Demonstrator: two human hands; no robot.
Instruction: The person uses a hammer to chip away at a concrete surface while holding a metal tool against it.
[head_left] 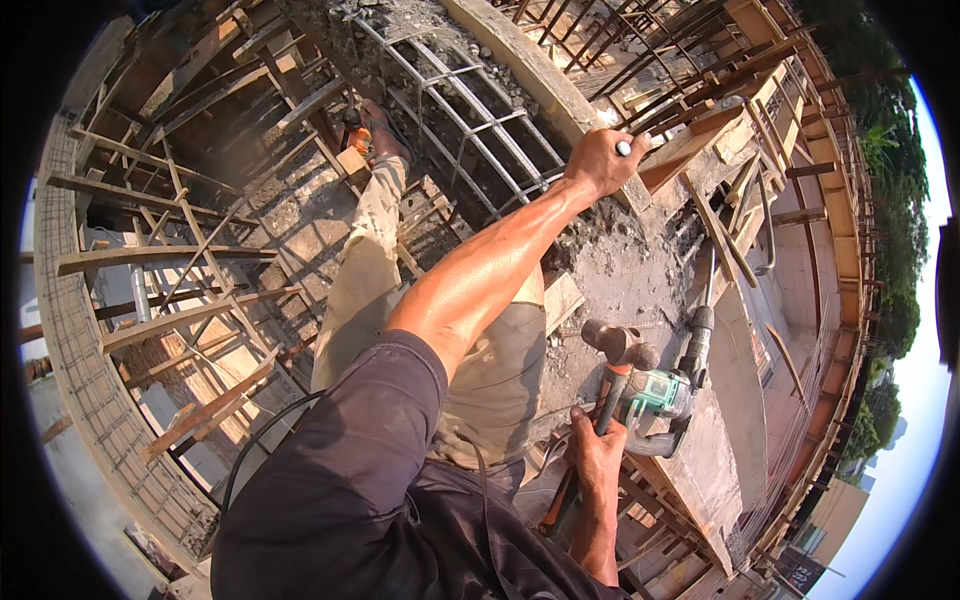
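My left hand (602, 163) reaches across to the concrete edge at the upper middle. Its fingers are closed round a short metal rod (623, 149), whose bright round end sticks out; most of the rod is hidden in the fist. Lower right, my right hand (597, 450) grips a hammer (611, 390) by its dark handle with a red-orange collar, the brown, worn head (620, 345) uppermost. Just beyond that hand, a green and grey power hammer drill (660, 392) rests on the concrete ledge, its long bit pointing away.
A rebar cage (470, 115) runs through a trench beside a timber board (530, 60). Wooden props and planks (165, 258) criss-cross over a drop at left. Loose boards (722, 228) lie at right. An orange and black object (356, 138) is by my foot. A black cable (262, 435) trails at left.
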